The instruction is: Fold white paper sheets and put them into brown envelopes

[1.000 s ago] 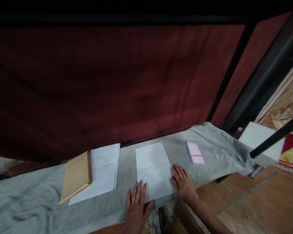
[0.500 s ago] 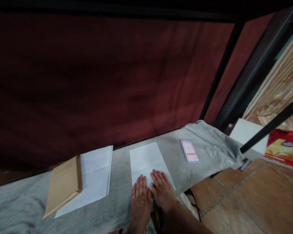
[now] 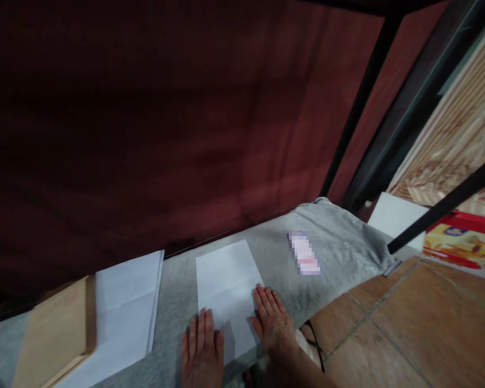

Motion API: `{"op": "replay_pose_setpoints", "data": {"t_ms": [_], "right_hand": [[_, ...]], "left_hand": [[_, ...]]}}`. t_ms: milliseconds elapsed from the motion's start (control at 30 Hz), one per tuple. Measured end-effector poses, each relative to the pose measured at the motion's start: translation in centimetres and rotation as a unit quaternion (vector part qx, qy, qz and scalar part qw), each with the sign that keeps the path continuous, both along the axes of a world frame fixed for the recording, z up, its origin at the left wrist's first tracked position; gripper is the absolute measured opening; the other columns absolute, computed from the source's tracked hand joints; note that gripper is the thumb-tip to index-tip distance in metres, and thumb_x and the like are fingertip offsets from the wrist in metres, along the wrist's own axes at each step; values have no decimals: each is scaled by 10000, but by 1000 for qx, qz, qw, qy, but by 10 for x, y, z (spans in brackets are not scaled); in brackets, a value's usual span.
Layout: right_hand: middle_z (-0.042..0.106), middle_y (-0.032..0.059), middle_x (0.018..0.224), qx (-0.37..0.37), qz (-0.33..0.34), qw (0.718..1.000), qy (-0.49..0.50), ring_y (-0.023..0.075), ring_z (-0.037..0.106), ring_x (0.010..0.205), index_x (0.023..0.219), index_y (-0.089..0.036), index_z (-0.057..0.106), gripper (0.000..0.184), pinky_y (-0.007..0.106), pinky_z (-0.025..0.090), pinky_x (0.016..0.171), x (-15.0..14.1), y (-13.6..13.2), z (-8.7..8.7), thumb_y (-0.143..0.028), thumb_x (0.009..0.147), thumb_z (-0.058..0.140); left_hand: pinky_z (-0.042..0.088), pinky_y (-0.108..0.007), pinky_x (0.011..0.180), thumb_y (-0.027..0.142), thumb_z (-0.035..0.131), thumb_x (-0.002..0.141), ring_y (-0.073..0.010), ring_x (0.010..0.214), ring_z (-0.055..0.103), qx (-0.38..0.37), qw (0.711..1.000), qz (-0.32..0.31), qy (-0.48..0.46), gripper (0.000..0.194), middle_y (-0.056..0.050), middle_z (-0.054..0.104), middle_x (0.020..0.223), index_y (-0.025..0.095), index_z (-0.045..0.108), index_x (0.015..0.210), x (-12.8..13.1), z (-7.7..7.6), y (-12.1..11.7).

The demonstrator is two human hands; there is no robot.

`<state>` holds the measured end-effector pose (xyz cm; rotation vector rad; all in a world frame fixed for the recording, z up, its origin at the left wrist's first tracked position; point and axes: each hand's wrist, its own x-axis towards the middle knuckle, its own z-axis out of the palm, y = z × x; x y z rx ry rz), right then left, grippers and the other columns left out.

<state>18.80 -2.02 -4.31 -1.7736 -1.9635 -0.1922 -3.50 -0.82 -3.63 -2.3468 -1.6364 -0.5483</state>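
Paper [image 3: 228, 280] first: one white sheet lying flat on the grey cloth-covered desk [image 3: 180, 291], near edge toward the person, faint crease running across it. Left hand [image 3: 202, 347] is palm down at its lower left edge, fingers straight, index side over the sheet. Right hand [image 3: 275, 320] is at the right edge, also palm down, fingertips and thumb on the paper. Grip is released on both, just flat hands.

Off to the left, well apart from the paper, there's a small stack of white sheets [image 3: 127, 307], with a brown envelope [image 3: 59, 331] partly on top. To the right there's some pinkish thing [image 3: 304, 253], pixelated, so can't tell what it is.

Further out: tiled floor [image 3: 412, 323] on the right, a white panel [image 3: 396, 218] beside a red and yellow box [image 3: 464, 237], and a dark red curtain [image 3: 206, 134] behind everything.
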Motion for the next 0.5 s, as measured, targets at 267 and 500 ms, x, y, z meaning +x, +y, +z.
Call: {"op": "replay_pose_setpoints", "data": {"t_ms": [267,500], "right_hand": [[458,91,1547,14,-9,1000,1,242,489,1384,1595,-162,240,662,412,352,1176,-2,-1,4,-358,1008,473],[451,97,1546,9,-6,1000,0,267,501,1374,1603,-162,213,723,432,335,1177,-1,4,-3,-412,983,489]], "left_hand": [[379,-483,1149,329,315,1006,-272,1460,389,6,997,-72,19,658,-106,405,1594,216,103,1619,23,-2,25],[374,-508,1155,351,380,974,-270,1445,414,-13,997,-65,36,713,-69,471,1554,270,89,1620,15,-19,28]]}}
